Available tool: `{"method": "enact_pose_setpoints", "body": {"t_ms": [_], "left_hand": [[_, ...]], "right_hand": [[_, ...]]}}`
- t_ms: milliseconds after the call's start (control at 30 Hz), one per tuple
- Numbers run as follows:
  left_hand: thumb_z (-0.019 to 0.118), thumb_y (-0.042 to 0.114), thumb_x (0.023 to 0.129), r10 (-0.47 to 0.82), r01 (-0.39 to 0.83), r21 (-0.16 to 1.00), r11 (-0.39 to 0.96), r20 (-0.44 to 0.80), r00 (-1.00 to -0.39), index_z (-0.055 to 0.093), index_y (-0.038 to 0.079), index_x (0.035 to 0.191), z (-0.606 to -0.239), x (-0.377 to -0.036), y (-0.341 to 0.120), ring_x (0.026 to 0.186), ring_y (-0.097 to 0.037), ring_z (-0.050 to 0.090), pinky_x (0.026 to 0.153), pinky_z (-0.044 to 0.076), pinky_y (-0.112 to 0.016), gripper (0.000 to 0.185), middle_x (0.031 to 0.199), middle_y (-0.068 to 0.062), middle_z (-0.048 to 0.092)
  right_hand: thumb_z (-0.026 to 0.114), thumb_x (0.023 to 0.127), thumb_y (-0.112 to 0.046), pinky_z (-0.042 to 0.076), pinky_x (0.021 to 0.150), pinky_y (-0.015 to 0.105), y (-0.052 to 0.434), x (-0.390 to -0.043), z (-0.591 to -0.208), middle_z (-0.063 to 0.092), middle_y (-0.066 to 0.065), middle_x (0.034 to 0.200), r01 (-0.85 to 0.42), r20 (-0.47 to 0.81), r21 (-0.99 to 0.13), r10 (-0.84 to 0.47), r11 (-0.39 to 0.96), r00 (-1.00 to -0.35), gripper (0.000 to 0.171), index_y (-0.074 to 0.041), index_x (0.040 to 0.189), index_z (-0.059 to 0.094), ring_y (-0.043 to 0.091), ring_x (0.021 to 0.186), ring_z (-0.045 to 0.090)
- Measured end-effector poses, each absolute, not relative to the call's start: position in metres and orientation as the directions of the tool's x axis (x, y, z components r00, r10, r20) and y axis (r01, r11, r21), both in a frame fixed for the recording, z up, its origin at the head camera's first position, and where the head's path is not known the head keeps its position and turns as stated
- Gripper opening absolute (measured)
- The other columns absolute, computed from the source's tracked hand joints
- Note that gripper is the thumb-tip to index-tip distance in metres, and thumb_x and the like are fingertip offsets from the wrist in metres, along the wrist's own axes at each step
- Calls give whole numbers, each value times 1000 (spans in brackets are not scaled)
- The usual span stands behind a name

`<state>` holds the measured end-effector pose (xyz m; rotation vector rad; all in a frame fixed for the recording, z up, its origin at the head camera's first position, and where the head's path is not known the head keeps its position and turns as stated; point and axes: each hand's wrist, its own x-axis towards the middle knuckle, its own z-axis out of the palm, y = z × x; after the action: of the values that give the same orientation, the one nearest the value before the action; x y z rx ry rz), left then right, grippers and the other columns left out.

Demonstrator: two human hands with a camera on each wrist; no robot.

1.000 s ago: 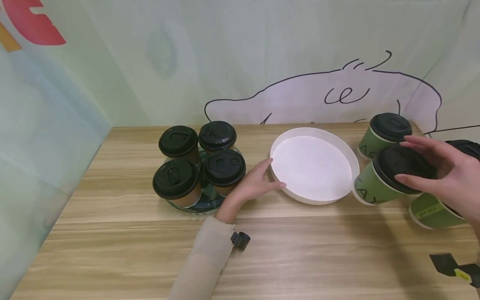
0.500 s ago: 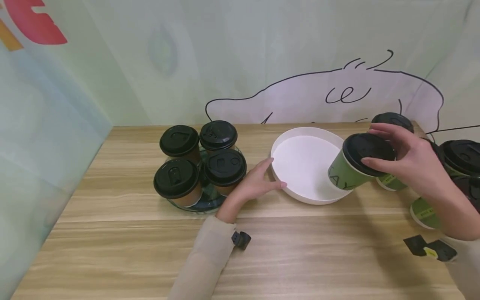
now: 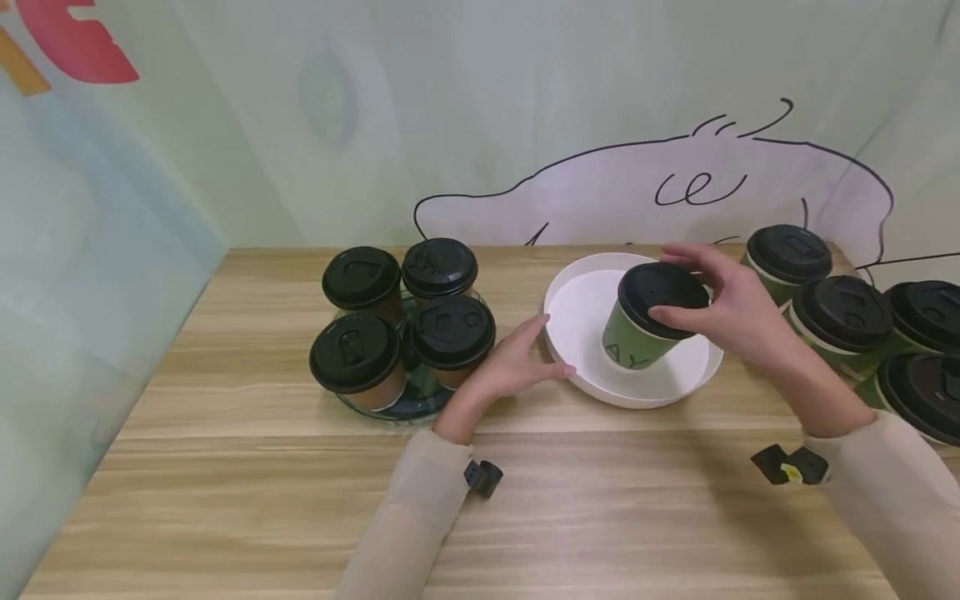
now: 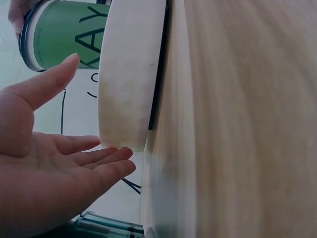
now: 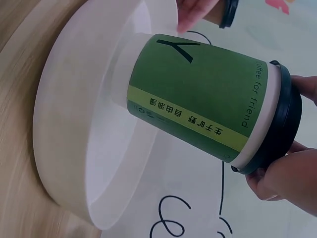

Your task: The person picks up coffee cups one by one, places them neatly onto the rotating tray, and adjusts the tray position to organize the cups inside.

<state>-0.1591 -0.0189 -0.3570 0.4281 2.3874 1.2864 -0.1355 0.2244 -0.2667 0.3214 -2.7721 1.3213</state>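
Head view, right hand (image 3: 738, 312) gripping green cup (image 3: 637, 342) over white tray (image 3: 570, 367), left hand (image 3: 517, 362) open touching its rim, brown cups (image 3: 405, 325) beside.

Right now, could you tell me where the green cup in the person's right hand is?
In the head view, the green cup sits over the white tray, right of centre, held by its black lid in the right hand.

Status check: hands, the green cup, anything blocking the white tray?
Right hand grips green cup by its black lid, tilted over white tray. Left hand open against tray's rim. Tray floor bare; nothing in the way.
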Motion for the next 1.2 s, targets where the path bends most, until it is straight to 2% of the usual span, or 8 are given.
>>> {"method": "enact_pose_setpoints", "body": {"t_ms": [433, 767, 867, 1033, 1200], "left_hand": [[72, 27, 79, 473, 129, 851, 510, -151, -868, 22, 3, 144, -357, -159, -20, 135, -26, 19, 108, 20, -39, 85, 148, -16, 22], [72, 28, 78, 479, 141, 835, 532, -160, -863, 20, 3, 145, -356, -160, -21, 135, -26, 21, 108, 21, -38, 88, 147, -16, 23], [73, 25, 78, 499, 161, 853, 496, -129, -857, 20, 5, 145, -354, -159, -21, 134, -25, 23, 108, 21, -38, 88, 147, -15, 26], [75, 18, 76, 508, 150, 878, 454, -117, -853, 25, 9, 144, -351, -157, -22, 131, -25, 30, 106, 26, -38, 86, 143, -13, 33], [75, 18, 76, 504, 118, 875, 469, -155, -850, 22, 9, 145, -348, -154, -22, 130, -28, 32, 105, 29, -38, 87, 143, -14, 33]], "right_hand": [[74, 75, -13, 35, 94, 50, 191, -156, -275, 50, 16, 128, -272, 160, -733, -232, 623, -960, 66, -6, 133, 44, 37, 117, 44], [74, 74, -11, 37, 92, 45, 178, -165, -282, 52, 16, 126, -323, 193, -731, -272, 602, -943, 65, -3, 131, 45, 35, 112, 48], [74, 74, -9, 37, 92, 45, 176, -166, -284, 51, 18, 127, -336, 203, -734, -282, 590, -938, 65, -1, 131, 45, 35, 110, 48], [74, 76, -16, 34, 97, 48, 177, -165, -284, 45, 16, 133, -326, 176, -737, -298, 592, -938, 68, -4, 134, 42, 35, 117, 42], [74, 76, -25, 27, 102, 50, 186, -157, -279, 40, 12, 138, -305, 137, -720, -303, 623, -943, 71, -11, 137, 40, 34, 126, 34]]}}
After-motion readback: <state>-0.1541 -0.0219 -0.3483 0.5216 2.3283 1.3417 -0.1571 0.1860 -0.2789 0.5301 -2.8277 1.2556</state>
